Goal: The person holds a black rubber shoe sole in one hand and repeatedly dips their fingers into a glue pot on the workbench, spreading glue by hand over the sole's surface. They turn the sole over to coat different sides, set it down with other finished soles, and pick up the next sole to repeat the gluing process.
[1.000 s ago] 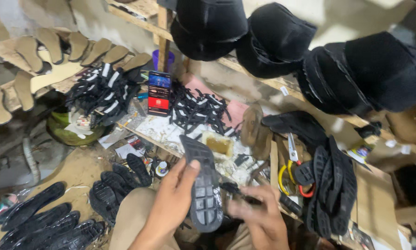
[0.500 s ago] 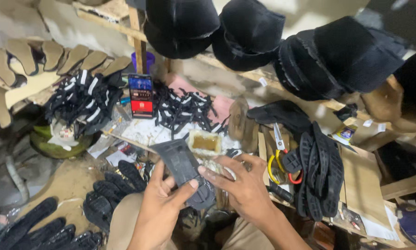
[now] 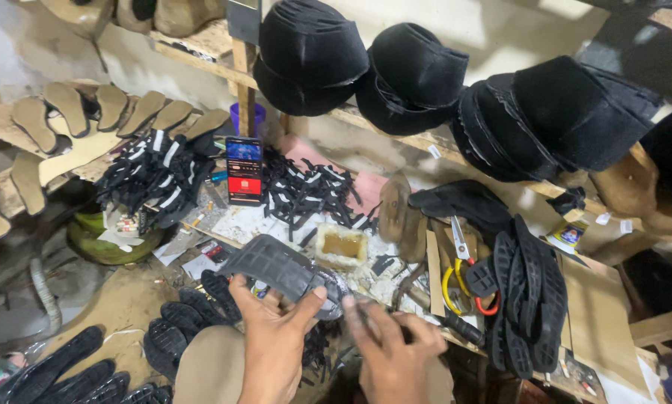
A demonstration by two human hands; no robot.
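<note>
My left hand (image 3: 276,340) grips a dark ribbed shoe sole (image 3: 280,267) by its near end, thumb on top and fingers beneath, so that the tread faces up and the sole lies tilted above the desk (image 3: 597,322). My right hand (image 3: 392,352) is curled at the sole's lower right end, fingertips pinched there; whether they hold a small tool or only the rubber edge I cannot tell. Holding it at one end probably leaves the rest of the tread free to inspect.

Just beyond the sole stands a small open rectangular tub (image 3: 342,245) of yellowish paste, likely glue, kept within reach. Behind it lies a heap of black straps (image 3: 306,191); a phone (image 3: 244,169) stands propped beside them. To the right, scissors with yellow and red handles (image 3: 463,280) lie beside a stack of black soles (image 3: 526,292). Black shoe uppers (image 3: 418,71) sit on the shelf above. More soles (image 3: 179,329) lie on the floor at left.
</note>
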